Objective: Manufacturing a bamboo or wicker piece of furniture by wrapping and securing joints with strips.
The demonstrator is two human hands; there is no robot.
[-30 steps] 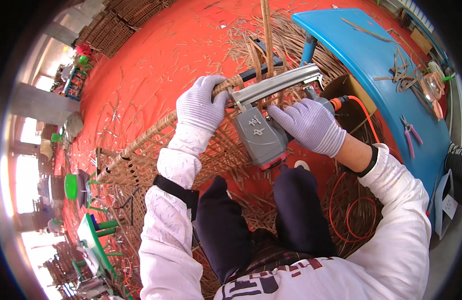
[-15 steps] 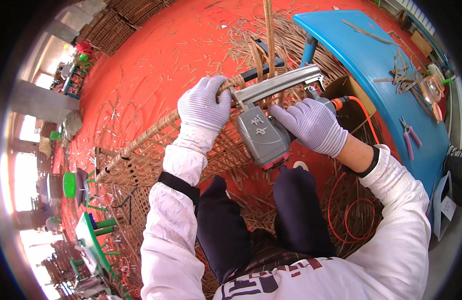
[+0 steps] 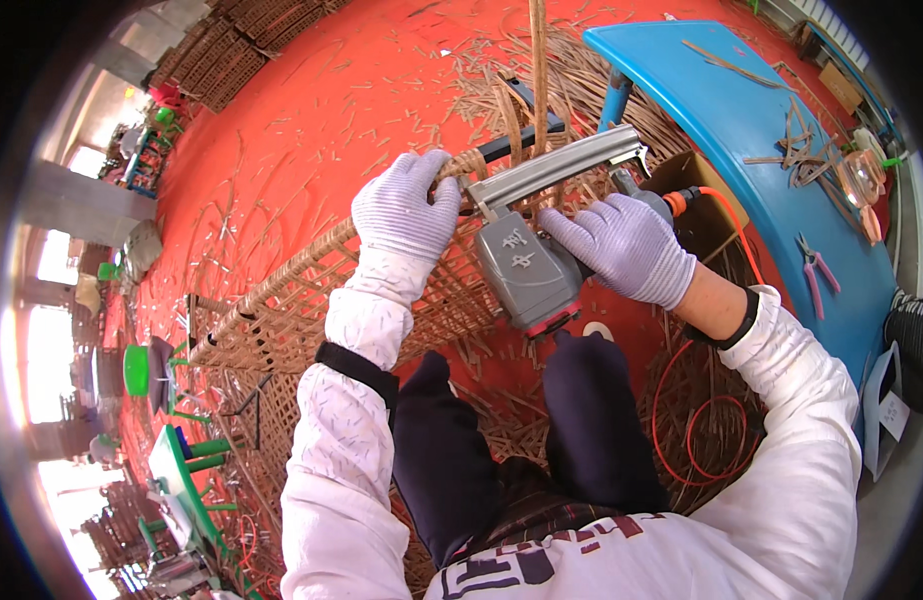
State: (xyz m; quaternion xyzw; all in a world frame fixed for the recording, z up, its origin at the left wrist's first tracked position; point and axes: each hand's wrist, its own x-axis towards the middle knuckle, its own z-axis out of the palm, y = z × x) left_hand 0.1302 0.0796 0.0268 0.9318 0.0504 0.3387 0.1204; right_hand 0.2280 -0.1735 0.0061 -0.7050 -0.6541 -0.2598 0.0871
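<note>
A person in a white top (image 3: 621,560) and dark trousers (image 3: 596,420) gripped a gray tool (image 3: 526,270) with the right hand (image 3: 621,245), its gloved fingers closed around the handle just beyond the knees. The tool's silver magazine (image 3: 556,170) slanted up toward the right. The gloved left hand (image 3: 403,208) was curled around the wrapped edge of a brown woven frame (image 3: 301,285), just beside the tool's nose; whether the nose touched the frame could not be told. An orange hose (image 3: 738,235) led away from the tool's coupling. To the right, a blue table (image 3: 701,100) bore 1 pair of pink-handled pliers (image 3: 813,275) and loose brown strips (image 3: 803,150). Beyond, the red floor (image 3: 331,120) was littered with scraps, and woven brown pieces (image 3: 221,62) stood stacked at the far upper left.
</note>
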